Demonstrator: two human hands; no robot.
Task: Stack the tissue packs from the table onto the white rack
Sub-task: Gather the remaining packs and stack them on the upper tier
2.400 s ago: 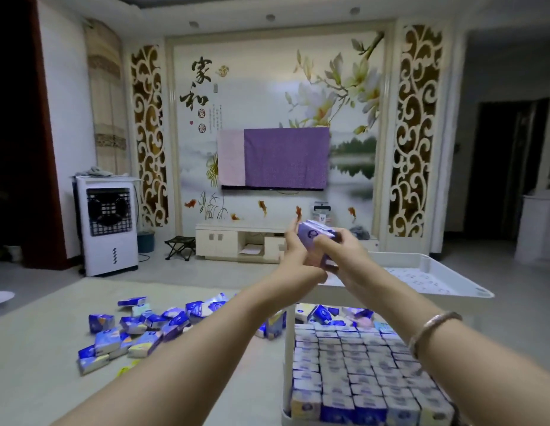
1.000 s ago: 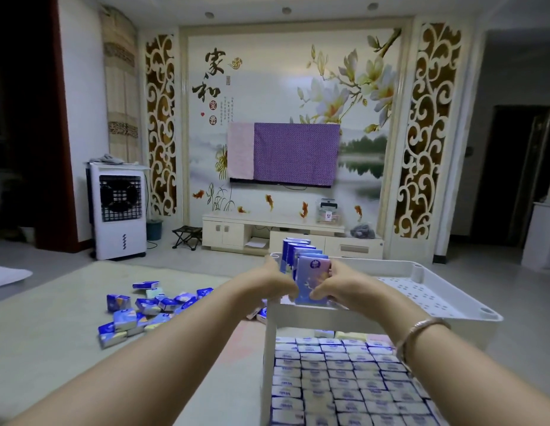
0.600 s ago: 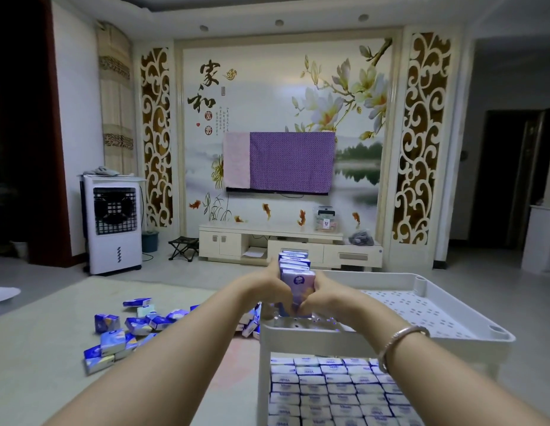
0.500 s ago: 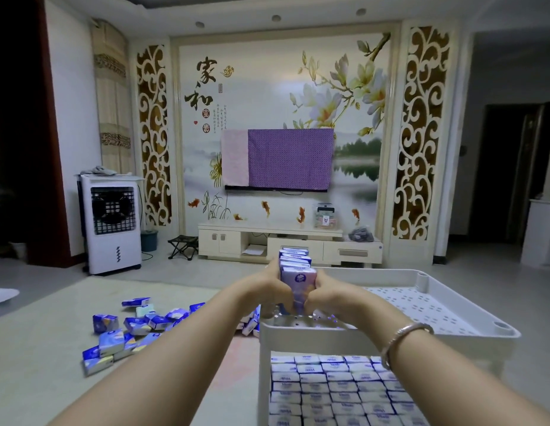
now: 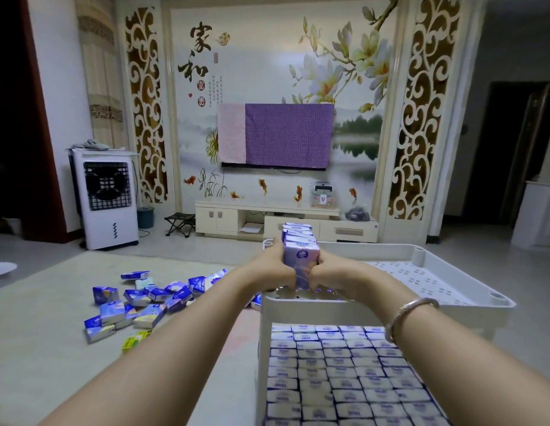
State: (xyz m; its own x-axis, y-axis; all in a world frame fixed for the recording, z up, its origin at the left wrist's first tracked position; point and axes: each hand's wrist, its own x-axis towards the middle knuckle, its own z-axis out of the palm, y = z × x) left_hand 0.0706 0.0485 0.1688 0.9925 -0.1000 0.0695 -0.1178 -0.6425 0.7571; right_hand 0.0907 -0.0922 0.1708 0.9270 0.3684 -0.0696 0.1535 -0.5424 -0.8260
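- My left hand (image 5: 275,265) and my right hand (image 5: 332,273) clasp a row of tissue packs (image 5: 300,250) from either side, fingers curled round its lower edges.
- The row stands upright on end at the near left corner of the top tray of the white rack (image 5: 436,272), the packs lined up one behind another away from me.
- The nearest pack shows its pale purple face with a round logo toward me.
- The tray floor to the right of the row is bare perforated plastic.
- On the shelf below, a filled layer of packs (image 5: 341,373) lies in tight rows, tops up.
- A silver bracelet (image 5: 406,315) sits on my right wrist.
- To the left, on the pale floor, lies a loose heap of blue packs (image 5: 138,305), well apart from the rack.
- Beyond stand a white air cooler (image 5: 109,198), a low TV cabinet (image 5: 267,219) and a cloth-covered television (image 5: 280,135).
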